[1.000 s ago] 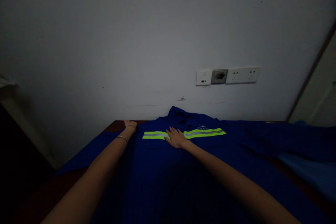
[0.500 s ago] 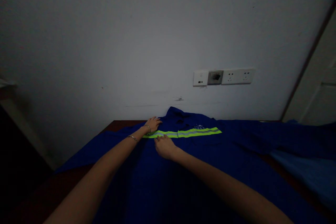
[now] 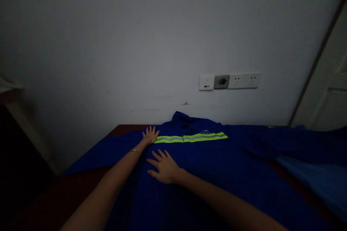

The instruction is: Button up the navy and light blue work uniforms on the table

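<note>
A dark blue work jacket [image 3: 211,166] lies spread out, collar toward the wall and sleeves stretched to both sides. Across its chest runs a yellow-green reflective strip [image 3: 200,137] with a grey middle line. My left hand [image 3: 151,134], with bracelets on the wrist, rests with fingers spread at the strip's left end. Below the strip, my right hand [image 3: 163,167] is spread over the jacket's front, fingers pointing left and away. Neither hand grips the cloth.
The jacket lies on a dark reddish table [image 3: 89,184] against a grey wall [image 3: 151,43]. A row of sockets [image 3: 244,80] is set in the wall. Lighter blue cloth [image 3: 317,177] lies at the right, near a white door [image 3: 333,104].
My left hand has shifted slightly left, its fingers spreading wider. My right hand has moved down off the strip, and its fingers have opened out from a curled shape.
</note>
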{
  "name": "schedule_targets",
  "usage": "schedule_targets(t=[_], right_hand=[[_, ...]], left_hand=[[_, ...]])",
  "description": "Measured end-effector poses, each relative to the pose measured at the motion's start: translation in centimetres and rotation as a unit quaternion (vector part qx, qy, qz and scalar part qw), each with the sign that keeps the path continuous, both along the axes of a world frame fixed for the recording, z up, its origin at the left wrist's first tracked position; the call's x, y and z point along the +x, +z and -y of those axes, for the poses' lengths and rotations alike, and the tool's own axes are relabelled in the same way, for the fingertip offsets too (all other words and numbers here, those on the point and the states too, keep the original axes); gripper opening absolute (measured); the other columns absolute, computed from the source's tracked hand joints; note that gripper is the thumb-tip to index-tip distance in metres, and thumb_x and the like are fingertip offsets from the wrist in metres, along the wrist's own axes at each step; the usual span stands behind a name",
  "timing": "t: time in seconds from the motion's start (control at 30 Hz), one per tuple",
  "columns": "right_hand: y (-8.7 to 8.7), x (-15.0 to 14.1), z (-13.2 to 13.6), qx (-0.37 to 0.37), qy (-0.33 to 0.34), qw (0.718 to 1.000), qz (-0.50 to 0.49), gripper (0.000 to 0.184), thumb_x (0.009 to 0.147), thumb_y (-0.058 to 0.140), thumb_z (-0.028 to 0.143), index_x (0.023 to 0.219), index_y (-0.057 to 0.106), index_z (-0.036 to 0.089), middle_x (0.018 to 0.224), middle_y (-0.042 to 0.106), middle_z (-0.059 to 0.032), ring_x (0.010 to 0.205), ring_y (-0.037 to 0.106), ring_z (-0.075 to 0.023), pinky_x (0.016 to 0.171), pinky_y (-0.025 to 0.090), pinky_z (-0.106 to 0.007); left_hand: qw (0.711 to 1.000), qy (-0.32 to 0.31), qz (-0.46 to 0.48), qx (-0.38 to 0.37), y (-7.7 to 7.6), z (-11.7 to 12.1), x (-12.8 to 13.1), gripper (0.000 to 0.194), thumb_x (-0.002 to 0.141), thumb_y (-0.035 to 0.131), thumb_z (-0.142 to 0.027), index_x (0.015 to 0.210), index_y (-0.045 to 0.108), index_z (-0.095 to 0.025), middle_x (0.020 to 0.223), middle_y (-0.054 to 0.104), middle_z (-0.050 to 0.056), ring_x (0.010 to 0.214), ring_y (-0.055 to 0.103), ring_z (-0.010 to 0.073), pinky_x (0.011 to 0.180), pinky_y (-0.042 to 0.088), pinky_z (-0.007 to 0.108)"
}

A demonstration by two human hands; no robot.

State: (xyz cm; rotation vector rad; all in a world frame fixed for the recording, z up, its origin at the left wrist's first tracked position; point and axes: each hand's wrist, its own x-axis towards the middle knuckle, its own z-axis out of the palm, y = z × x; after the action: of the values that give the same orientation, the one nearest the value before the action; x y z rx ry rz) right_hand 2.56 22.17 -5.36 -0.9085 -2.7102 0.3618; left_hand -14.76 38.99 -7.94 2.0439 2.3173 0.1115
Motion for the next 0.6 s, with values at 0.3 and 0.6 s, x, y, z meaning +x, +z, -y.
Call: schedule_targets(t=[0.3,0.6], right_hand=[[-0.2,-0.1,-0.1,-0.017,-0.008,1.000,-0.002,0.054,0.086,0.024,0.053,0.133,0.034,0.029,0.143,0.023,-0.0055,0.131,0.014,-0.0272,0.103,0.010,-0.049],[0.1,-0.3,-0.2,-0.001,-0.009,1.000,0.016,0.050,0.088,0.023,0.049,0.131,0.037,0.028,0.140,0.029,-0.0052,0.128,0.022,-0.0264,0.101,0.016,-0.047]], left_hand=[[0.986,0.167,0.011,-0.010,1.0,3.6,-8.5,0.061,0.083,0.010,-0.053,0.136,0.027,-0.027,0.144,0.014,0.013,0.129,0.006,0.0412,0.087,0.012,0.071],[0.972,0.231,-0.024,0.047,3.3,7.7,-17.9,0.055,0.087,0.018,-0.039,0.124,0.044,-0.007,0.130,0.038,0.024,0.121,0.035,0.0345,0.087,0.038,0.049]])
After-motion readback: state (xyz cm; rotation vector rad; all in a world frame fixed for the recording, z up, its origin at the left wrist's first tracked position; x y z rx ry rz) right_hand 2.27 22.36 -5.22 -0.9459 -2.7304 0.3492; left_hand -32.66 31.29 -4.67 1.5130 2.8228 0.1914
